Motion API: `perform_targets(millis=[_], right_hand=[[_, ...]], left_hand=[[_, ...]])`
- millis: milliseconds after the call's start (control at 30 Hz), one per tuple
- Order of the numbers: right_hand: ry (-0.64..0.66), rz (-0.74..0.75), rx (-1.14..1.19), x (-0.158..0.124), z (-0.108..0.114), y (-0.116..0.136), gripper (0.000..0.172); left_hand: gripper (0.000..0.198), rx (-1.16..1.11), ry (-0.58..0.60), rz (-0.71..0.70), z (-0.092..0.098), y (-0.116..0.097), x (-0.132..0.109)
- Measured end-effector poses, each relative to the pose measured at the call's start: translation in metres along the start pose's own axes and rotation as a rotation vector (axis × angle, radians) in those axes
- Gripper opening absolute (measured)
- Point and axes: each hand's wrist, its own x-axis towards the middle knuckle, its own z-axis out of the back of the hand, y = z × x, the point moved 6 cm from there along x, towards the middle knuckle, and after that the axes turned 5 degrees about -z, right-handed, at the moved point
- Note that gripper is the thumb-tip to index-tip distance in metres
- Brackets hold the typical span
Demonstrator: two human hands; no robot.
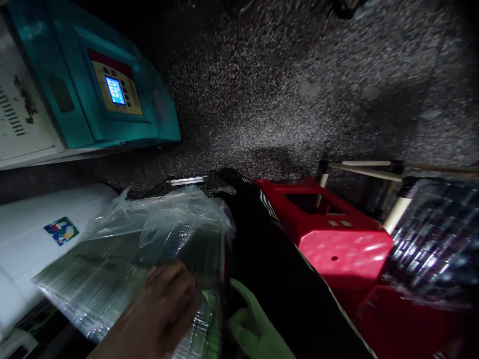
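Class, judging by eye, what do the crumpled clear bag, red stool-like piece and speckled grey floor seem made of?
Crumpled clear bag: probably thin, glossy plastic film; see-through and finely wrinkled.
Red stool-like piece: likely moulded plastic, fairly glossy; rounded edges, soft highlights.
Speckled grey floor: perhaps terrazzo or similar; pale flecks throughout, finish unclear.

I look down into a dim room: dark, speckled floor (254, 99) under a patch of pale light, a teal machine (159, 109) with a glowing blue screen (115, 90) ahead left, a red plastic stool (348, 242) to my right.
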Motion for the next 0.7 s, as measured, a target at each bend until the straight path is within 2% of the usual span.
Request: perform_targets(millis=[100,267,367,533,633,700], right_hand=[[0.002,0.002,-0.006,0.005,0.002,0.004,0.029],[-0.019,0.03,-0.005,0.016,0.002,0.01,0.03],[-0.038,0.046,-0.011,0.02,0.001,0.014,0.029],[-0.057,0.06,-0.028,0.017,-0.001,0.019,0.028],[-0.065,0.067,-0.033,0.01,-0.002,0.02,0.023],[-0.067,0.072,-0.033,0.006,-0.003,0.02,0.029]], left_hand=[[0.012,0.013,0.048,-0.009,0.001,-0.003,-0.004],[0.019,0.097,-0.038,-0.072,0.01,-0.009,-0.001],[0.018,0.139,-0.059,-0.126,0.007,-0.009,-0.003],[0.04,0.109,-0.108,-0.188,0.008,-0.009,-0.003],[0.028,0.05,-0.075,-0.207,0.011,-0.016,0.004],[0.026,0.005,-0.037,-0.22,0.012,-0.021,0.006]])
